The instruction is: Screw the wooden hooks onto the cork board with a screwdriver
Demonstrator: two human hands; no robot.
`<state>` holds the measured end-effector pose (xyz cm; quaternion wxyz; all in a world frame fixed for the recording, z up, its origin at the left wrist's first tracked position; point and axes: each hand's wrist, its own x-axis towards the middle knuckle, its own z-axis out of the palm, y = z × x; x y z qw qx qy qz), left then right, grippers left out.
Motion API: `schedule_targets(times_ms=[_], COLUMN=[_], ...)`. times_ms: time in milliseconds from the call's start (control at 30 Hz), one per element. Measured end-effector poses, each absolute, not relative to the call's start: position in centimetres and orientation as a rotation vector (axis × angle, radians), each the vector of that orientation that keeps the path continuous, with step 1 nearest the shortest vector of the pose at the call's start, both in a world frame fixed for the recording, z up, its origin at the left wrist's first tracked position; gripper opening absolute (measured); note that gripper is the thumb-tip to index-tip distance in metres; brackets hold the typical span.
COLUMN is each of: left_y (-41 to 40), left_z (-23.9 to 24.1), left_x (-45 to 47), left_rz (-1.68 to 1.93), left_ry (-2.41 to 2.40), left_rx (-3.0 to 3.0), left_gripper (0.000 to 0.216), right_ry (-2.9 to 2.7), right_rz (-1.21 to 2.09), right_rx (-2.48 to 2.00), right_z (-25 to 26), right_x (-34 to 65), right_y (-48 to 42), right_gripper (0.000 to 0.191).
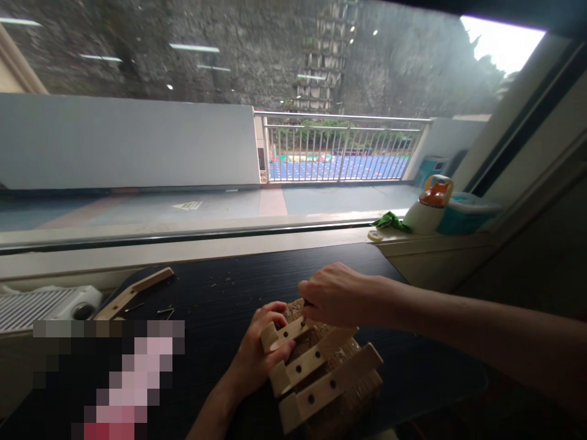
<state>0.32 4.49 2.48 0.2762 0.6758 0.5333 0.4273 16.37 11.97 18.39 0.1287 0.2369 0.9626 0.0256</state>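
Note:
Low in the view lies a brown block wrapped in clear plastic (pixel 362 394). Pale wooden pieces with dark holes and raised ends sit across it. My left hand (pixel 257 345) grips the farthest wooden piece (pixel 275 337) near its raised end, thumb on the near side and fingers on the far side. My right hand (pixel 337 293) is closed in a fist above that piece's other end; a small dark part shows under the fingers, but most of what it holds is hidden. The middle wooden piece (pixel 307 365) and the nearest wooden piece (pixel 332 388) lie alongside, untouched.
A dark table (pixel 220 293) carries a loose wooden strip with holes (pixel 137 290), thin screws or nails (pixel 166 310) and small crumbs. On the windowsill stand a white spray bottle (pixel 426 208), a green cloth (pixel 391 222) and a teal box (pixel 470 214). Blurred squares cover the lower left.

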Motion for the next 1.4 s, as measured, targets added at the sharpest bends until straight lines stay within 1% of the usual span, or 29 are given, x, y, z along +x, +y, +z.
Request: schedule_targets(times_ms=[67,200,367,667,733,833,867,933,1000,1067,1200,1400], left_y=[4.5,4.4,4.2,4.4,4.0,2.4,1.7,0.3,-0.8,-1.3,-1.3,-1.4], left_z=[2.4,2.3,2.4,2.3,2.6,3.9,4.6,5.8,6.8,7.1,6.2,4.6], left_x=[0.3,0.3,0.2,0.3,0.0,-1.4,-2.2,-4.4,-7.4,-10.8,-16.2,-17.4], left_rz=[1.153,1.175,1.172,1.194,1.132,0.935,0.85,0.714,0.661,0.606,0.379,0.197], left_ry=[1.427,1.426,1.416,1.427,1.467,1.64,1.715,1.829,2.02,2.254,2.585,2.619], left_rx=[1.815,1.82,1.825,1.838,1.866,1.94,1.963,2.002,2.04,2.09,2.074,1.942], left_gripper=[0.016,0.017,0.018,0.024,0.035,0.073,0.078,0.071,0.049,0.039,0.038,0.043], right_ry=[2.798,2.831,2.748,2.805,2.843,2.882,2.889,2.899,2.915,2.94,2.969,2.921], right_rz=[0.092,0.08,0.034,-0.101,-0.112,-0.104,-0.104,-0.115,-0.132,-0.148,-0.143,-0.198], right_rx=[0.693,0.559,0.403,0.596,0.652,0.659,0.654,0.639,0.63,0.63,0.666,0.755], right_z=[18.6,19.2,19.1,17.8,17.5,16.9,16.7,16.4,16.2,15.9,15.3,15.3], right_x=[16.2,16.1,15.7,15.8,16.2,16.5,16.6,16.7,16.8,16.9,17.1,16.9], right_y=[11.8,11.6,11.6,12.1,12.3,12.6,12.7,12.8,12.9,13.0,13.1,13.1], right_gripper=[0.028,0.024,0.014,0.01,0.009,0.01,0.01,0.011,0.012,0.014,0.015,0.014])
